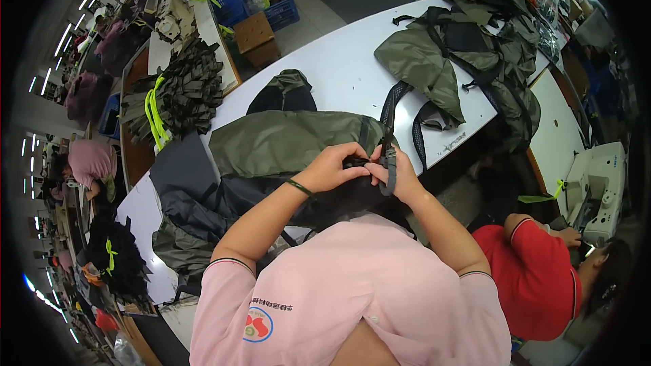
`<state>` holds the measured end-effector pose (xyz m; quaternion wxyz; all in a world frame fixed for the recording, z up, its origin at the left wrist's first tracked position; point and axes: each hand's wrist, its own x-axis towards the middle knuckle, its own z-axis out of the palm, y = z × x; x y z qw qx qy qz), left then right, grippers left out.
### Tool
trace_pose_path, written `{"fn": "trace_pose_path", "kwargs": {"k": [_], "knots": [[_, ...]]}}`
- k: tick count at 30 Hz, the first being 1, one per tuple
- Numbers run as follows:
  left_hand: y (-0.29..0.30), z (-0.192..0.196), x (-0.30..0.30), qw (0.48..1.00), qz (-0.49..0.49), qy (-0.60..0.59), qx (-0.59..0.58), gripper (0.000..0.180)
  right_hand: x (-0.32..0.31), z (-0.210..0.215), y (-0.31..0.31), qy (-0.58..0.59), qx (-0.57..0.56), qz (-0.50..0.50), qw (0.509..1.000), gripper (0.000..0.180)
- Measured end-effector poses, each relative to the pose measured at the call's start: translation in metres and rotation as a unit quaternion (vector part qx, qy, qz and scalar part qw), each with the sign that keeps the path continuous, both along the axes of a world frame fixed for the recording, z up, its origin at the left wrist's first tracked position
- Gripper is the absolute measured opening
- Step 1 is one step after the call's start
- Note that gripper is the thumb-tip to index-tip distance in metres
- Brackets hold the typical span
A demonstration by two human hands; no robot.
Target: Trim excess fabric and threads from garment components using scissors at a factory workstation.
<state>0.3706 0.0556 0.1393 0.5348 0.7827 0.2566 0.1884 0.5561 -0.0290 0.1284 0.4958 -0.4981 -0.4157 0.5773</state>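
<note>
An olive and black fabric bag (288,139) lies across the white table in front of me. At its right end my left hand (336,168) and my right hand (401,171) meet, fingers pinched together. Between them is a small dark piece at the end of a black strap (355,161), partly covered by my fingers; its exact shape is unclear. A grey webbing strap (391,171) loops down over my right hand's fingers. The bag's black lower part (251,193) hangs toward me, under my left forearm.
More olive bags (424,61) with mesh straps are piled at the table's far right. Bundled dark straps (186,81) tied with yellow ribbon lie at left. Beyond the white table (339,47) are blue crates (281,10). A person in red (529,278) works at a sewing machine (600,190), right.
</note>
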Motion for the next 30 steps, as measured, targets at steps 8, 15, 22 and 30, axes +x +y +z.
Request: {"fn": "trace_pose_path", "kwargs": {"k": [8, 15, 22, 30], "knots": [[0.014, -0.018, -0.013, 0.927, 0.014, -0.056, -0.369, 0.016, 0.052, 0.044, -0.027, -0.592, 0.188, 0.043, 0.783, 0.054], [0.005, -0.020, -0.008, 0.926, 0.015, -0.051, -0.375, 0.017, 0.066, 0.043, -0.037, -0.614, 0.158, 0.106, 0.766, 0.055], [0.000, -0.020, -0.006, 0.928, 0.006, -0.048, -0.369, 0.015, 0.057, 0.042, -0.037, -0.600, 0.168, 0.107, 0.775, 0.057], [-0.001, -0.018, -0.009, 0.935, 0.003, -0.037, -0.353, 0.016, 0.055, 0.044, -0.034, -0.615, 0.168, 0.113, 0.762, 0.052]]}}
